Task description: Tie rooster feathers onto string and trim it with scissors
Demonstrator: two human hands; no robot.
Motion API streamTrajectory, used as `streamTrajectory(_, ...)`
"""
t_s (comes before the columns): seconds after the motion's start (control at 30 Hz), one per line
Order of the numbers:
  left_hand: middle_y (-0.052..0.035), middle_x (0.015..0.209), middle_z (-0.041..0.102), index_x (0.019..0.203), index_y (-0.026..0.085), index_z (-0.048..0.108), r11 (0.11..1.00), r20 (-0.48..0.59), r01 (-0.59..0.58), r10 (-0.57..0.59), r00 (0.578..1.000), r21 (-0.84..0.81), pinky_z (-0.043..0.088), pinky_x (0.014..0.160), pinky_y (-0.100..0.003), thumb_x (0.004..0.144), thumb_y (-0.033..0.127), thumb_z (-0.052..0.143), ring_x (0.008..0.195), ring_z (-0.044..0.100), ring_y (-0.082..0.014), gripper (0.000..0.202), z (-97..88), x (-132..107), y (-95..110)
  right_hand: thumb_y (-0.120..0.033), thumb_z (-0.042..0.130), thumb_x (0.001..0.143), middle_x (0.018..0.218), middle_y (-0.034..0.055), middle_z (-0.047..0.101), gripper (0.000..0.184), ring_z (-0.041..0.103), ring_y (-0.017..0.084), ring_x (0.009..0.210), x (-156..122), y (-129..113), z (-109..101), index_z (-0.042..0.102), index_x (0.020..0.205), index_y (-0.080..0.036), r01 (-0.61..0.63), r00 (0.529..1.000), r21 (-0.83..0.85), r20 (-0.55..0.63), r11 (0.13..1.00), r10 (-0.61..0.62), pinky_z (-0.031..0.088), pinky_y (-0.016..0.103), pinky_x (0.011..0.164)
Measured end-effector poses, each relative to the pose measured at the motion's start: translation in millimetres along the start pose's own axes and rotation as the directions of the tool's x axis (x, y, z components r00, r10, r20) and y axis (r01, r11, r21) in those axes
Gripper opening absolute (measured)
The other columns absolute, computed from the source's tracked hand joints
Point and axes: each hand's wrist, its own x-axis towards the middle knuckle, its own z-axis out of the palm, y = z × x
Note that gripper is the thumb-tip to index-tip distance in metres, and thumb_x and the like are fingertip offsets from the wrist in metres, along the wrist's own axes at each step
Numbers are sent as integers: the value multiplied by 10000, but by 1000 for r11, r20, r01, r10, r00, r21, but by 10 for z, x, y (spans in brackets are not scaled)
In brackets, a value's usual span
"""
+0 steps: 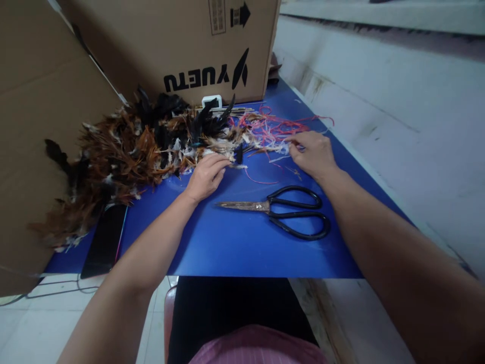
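A heap of brown, black and white feathers (132,141) spreads over the left and middle of the blue table. At its near right edge my left hand (206,177) is closed, its fingertips together on a few feathers (239,154). My right hand (313,154) pinches at pale, thin strings (281,147), beside a tangle of pink-red strings (273,126). What exactly lies between the fingers is partly hidden. Below and between the hands lie scissors (268,207) with black loop handles and rusty blades, the blades closed and pointing left.
A large cardboard box (151,45) with upside-down lettering stands at the back, and another cardboard panel (30,131) rises at the left. A dark phone (104,241) lies by the table's (227,258) front left edge. A pale wall (397,111) borders the right side.
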Motion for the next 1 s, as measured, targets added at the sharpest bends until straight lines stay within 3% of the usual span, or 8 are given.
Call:
streamTrajectory(0.1,-116,1226,683,1154,186,668,999,63,-37,37,997,-12,465,1069,-472,951,240,458,1207,594,-225,297,29,26,-6,-219,546,801,874,84,743,249,676,241,858,15,-109,-45,741,950,-179,44,997,134,50,990,-51,496,380,855)
streamTrajectory(0.2,-114,1320,642,1233,193,638,998,163,-61,61,985,-4,423,1115,-491,943,234,485,1291,548,-236,331,57,53,3,-283,625,778,761,37,721,164,653,202,734,9,-293,-113,744,872,-218,72,972,265,199,962,-128,496,339,754)
streamTrajectory(0.37,-112,1358,622,1310,195,598,998,234,-56,50,971,17,406,1119,-499,951,254,491,1350,498,-254,379,79,63,8,-404,748,722,761,29,696,193,625,193,741,-16,-614,-213,732,803,-230,167,811,312,497,935,-310,463,318,711)
streamTrajectory(0.5,-102,1285,670,1273,185,628,997,247,-70,60,967,32,429,1089,-479,962,255,472,1304,537,-249,355,80,49,0,-338,738,729,739,14,686,104,608,188,751,-25,-654,-193,710,757,-242,224,703,320,601,920,-381,436,300,684)
streamTrajectory(0.57,-98,1251,688,1252,189,644,997,246,-65,52,968,43,442,1068,-477,962,248,470,1278,560,-249,344,82,38,-1,-288,684,769,734,5,686,56,602,173,726,-26,-604,-166,696,741,-241,204,684,321,630,925,-369,421,288,658)
streamTrajectory(0.63,-102,1232,698,1235,192,656,997,239,-62,50,970,43,451,1050,-477,959,244,473,1257,578,-246,335,84,26,1,-257,649,787,725,1,682,70,590,159,686,-23,-539,-146,685,732,-234,166,703,282,638,945,-314,404,282,633)
streamTrajectory(0.8,-105,1183,720,1176,180,685,997,225,-63,52,973,39,454,1031,-468,950,223,480,1189,625,-236,308,78,2,10,-234,620,797,698,18,667,81,576,161,641,-11,-406,-137,690,759,-217,95,809,118,569,989,-145,378,286,601)
streamTrajectory(1.0,-100,1147,730,1182,206,682,999,217,-15,6,976,40,443,1040,-470,942,222,480,1154,642,-229,314,45,-15,37,-224,595,785,674,20,675,99,586,177,629,-8,-252,-120,686,747,-225,92,886,27,455,995,-94,393,299,618)
